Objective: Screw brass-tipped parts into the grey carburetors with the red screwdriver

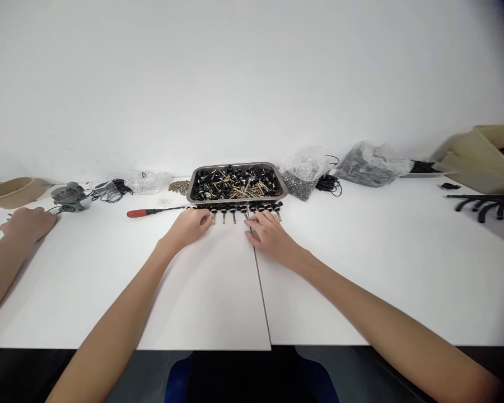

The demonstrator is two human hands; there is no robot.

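A row of small black parts with brass stems (pixel 234 216) lies along the front of a metal tray (pixel 189 196), stems pointing toward me. My left hand (pixel 190 228) rests at the row's left end, its fingers curled; a brass stem shows beside the fingertips, and whatever they hold is hidden. Over the right half of the row lies my right hand (pixel 273 234), thumb apart from the bent fingers. Its index fingertip touches or nearly touches one stem. Heaped inside the tray are more black parts with brass stems (pixel 239 183).
A red-handled screwdriver (pixel 138 213) and a pile of small brass pieces (pixel 178 186) lie left of the tray. Bags of grey pieces (pixel 372 165), black cables (pixel 328 183) and a tub (pixel 474 159) stand right. Another person's hand (pixel 29 224) is at far left, by a grey device (pixel 69 196).
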